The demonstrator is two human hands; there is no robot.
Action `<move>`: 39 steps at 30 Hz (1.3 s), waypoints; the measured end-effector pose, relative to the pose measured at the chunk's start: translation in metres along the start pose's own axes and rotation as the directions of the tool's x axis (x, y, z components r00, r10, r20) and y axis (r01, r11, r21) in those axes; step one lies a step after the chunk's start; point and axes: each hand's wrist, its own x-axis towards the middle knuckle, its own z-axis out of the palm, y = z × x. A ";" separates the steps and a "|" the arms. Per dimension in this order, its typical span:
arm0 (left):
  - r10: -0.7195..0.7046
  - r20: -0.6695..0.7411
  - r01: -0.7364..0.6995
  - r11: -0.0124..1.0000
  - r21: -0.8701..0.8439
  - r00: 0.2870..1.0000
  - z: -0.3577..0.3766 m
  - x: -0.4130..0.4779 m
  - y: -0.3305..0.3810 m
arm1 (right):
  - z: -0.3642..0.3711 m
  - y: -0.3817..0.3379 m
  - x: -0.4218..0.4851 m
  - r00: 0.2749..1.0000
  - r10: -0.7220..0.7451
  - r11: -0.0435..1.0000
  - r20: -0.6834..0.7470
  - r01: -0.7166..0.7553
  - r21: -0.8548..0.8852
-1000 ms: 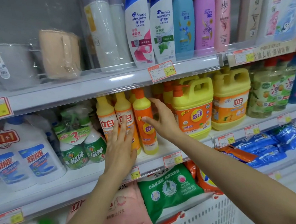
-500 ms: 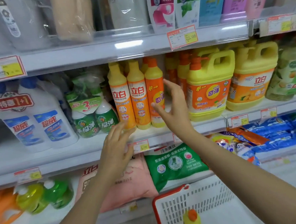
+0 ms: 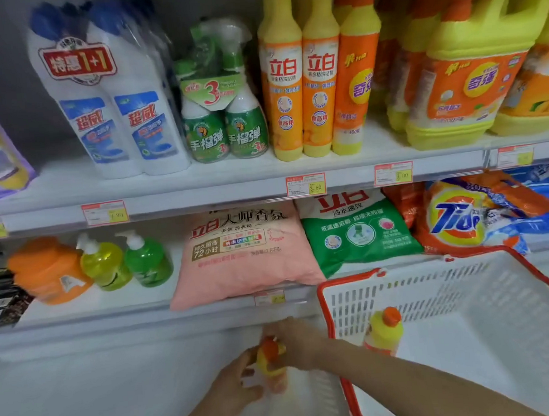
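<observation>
- A small yellow plastic bottle with an orange cap (image 3: 271, 359) is held low in front of the shelves, just left of a white slotted shopping basket with a red rim (image 3: 466, 279).
- The left hand (image 3: 235, 384) grips it from below and the right hand (image 3: 297, 339) clasps it from above (fingers blurred).
- A second yellow, orange-capped bottle (image 3: 384, 331) stands inside the basket.

A small yellow bottle (image 3: 271, 363) with an orange cap, blurred, is roughly upright with its cap on top. It sits just left of the basket (image 3: 418, 290), outside its red rim, gripped between the left hand (image 3: 235, 384) and the right hand (image 3: 297, 342).
</observation>
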 end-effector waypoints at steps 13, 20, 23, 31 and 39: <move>0.135 -0.315 -0.203 0.960 -0.194 0.939 -0.031 0.002 0.046 | -0.116 -0.008 -0.038 0.789 0.045 0.920 -0.613 0.207 0.334; 0.393 -0.474 -0.453 0.891 -0.013 0.788 -0.055 -0.012 0.173 | -0.199 -0.012 -0.094 0.755 0.032 0.707 -0.655 0.446 0.549; 0.496 -0.530 -0.513 0.849 0.128 0.688 -0.060 -0.014 0.227 | -0.217 -0.008 -0.117 0.717 0.029 0.771 -0.696 0.427 0.472; 0.738 -0.414 -0.491 0.668 0.559 0.532 -0.078 0.017 0.332 | -0.280 0.020 -0.156 0.243 0.111 0.810 -0.964 0.539 0.229; 0.808 -0.171 -0.219 0.347 0.912 0.564 -0.076 0.063 0.353 | -0.333 0.056 -0.136 0.109 0.090 0.962 -0.990 0.246 0.115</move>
